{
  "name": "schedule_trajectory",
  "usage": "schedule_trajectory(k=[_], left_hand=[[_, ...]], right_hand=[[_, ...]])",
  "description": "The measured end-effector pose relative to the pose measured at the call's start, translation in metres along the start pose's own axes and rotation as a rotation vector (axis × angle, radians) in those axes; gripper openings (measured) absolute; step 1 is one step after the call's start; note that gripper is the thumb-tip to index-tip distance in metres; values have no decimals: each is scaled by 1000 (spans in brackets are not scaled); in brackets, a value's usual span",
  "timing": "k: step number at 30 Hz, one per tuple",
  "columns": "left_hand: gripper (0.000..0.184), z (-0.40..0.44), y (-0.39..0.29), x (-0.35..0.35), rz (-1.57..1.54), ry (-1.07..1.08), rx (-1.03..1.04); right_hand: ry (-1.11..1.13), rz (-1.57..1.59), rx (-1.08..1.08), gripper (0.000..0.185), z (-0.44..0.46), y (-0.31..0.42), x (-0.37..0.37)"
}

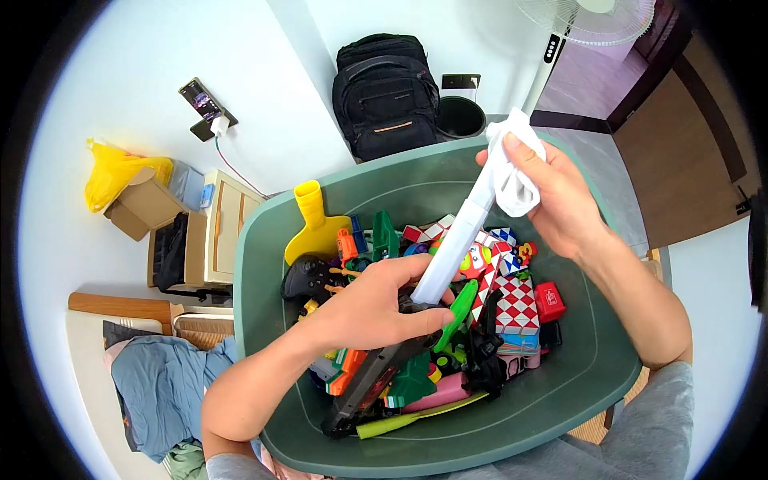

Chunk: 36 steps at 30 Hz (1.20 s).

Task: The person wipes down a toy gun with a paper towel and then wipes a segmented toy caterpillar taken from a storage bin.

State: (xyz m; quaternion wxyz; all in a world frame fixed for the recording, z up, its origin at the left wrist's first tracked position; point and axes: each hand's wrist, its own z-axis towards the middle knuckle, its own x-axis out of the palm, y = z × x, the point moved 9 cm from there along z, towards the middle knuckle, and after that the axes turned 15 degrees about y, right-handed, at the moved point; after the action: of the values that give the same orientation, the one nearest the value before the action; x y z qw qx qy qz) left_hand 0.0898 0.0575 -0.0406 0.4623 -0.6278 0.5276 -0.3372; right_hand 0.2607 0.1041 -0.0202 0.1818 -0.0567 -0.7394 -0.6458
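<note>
A toy lightsaber (454, 252) with a pale telescoping blade and a dark handle slants across a large green tub (254, 320). My left hand (380, 308) is closed round the blade's base, just above the handle. In my right hand (564, 192) a white cloth (512, 188) is pinched around the blade's upper end, hiding the tip. Below the hands lie a black game controller (306, 278), a yellow toy shovel (316, 232), a red-and-white snake puzzle (516, 306), a small red box (550, 302) and a green toy piece (458, 312).
Behind the tub stand a black backpack (386, 96), a black bin (460, 118) and a fan (588, 20). A phone (200, 100) hangs on the left wall, its cable trailing down. Cardboard boxes (146, 200) and blue-grey clothes (172, 392) are at the left; a brown door (680, 160) is at right.
</note>
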Motion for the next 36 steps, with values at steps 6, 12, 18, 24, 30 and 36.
schedule_trajectory(k=[6,12,18,24,30,36], left_hand=[[43,1,-2,4,11,-34,63],[41,-2,-10,2,-78,-121,114],[39,-5,-12,-1,44,-182,18],[32,-7,-13,-1,120,-217,34],[31,-5,-7,-12,32,-280,-21],[32,-5,-1,-13,60,-271,-42]], right_hand=[[-134,-103,-126,33,5,9,-31],[-67,-324,-239,34,5,32,-23],[-99,-623,-281,34,4,32,-13],[-88,-682,-277,32,0,35,-10],[102,-796,-301,36,-9,-2,30],[265,-823,-58,34,-6,-8,47]])
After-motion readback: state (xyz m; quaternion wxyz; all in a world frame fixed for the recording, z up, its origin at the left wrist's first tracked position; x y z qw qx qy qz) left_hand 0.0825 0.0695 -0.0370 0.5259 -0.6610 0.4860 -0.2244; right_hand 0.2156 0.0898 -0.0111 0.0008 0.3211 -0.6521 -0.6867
